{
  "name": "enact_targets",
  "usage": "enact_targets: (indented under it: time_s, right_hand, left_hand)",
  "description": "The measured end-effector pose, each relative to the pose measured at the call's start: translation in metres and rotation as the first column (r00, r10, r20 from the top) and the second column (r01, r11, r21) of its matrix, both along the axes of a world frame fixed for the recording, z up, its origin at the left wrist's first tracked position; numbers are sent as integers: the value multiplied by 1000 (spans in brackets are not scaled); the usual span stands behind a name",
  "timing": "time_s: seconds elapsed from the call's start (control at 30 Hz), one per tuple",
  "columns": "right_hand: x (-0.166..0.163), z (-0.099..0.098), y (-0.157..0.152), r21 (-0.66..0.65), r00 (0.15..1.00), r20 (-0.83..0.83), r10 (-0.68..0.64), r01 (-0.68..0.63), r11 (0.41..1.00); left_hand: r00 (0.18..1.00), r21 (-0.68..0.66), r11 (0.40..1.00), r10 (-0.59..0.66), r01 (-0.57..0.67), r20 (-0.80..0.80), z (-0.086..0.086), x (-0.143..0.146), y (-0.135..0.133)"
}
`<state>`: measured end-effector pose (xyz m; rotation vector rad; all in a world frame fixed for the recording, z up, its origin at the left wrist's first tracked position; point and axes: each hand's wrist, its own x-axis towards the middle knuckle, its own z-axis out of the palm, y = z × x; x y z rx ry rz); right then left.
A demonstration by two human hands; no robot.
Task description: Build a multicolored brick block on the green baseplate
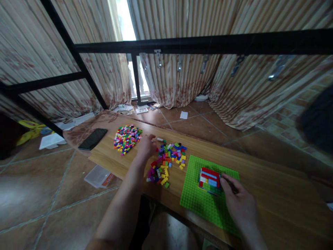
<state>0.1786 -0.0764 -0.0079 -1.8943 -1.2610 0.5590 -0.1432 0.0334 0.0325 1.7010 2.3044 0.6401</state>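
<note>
My left hand (147,146) reaches over the wooden table between two groups of toy bricks. Its fingers are slightly bent and apart, with no brick visible in them. Just beyond its fingertips lie a white and a dark green brick (161,140). Loose mixed bricks (168,159) spread to its right, and a dense heap of small bricks (127,137) sits to its left. My right hand (239,198) grips the right edge of a small block build (209,180) with thumb and fingers. Red, white, blue and green bricks form the build, which sits on a green baseplate (194,187).
A dark phone (93,139) lies on a patterned cloth (105,119) at the table's left end. Below it on the tiled floor is a clear plastic box (96,176). A black metal frame (182,44) crosses before striped curtains (177,80). Papers (184,115) lie on the floor behind.
</note>
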Motion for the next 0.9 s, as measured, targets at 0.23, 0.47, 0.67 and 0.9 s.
enact_targets:
  time_s: [0.23,0.47,0.67,0.9]
  right_hand:
    - [0,-1,0,7,998,-55,25,-24,1000]
    - [-3,3,0,59,994,-99,50,-44,997]
    - [-2,0,1,81,991,-131,37,-26,996]
    - [-3,1,2,100,992,-111,57,-46,994]
  left_hand:
    - [970,49,980,-181,191,-162,-18,10,22]
    - [952,-19,982,-185,186,-244,-18,14,20]
    - [965,-127,968,-231,216,-122,-9,18,13]
    - [965,-153,953,-255,260,52,-5,17,6]
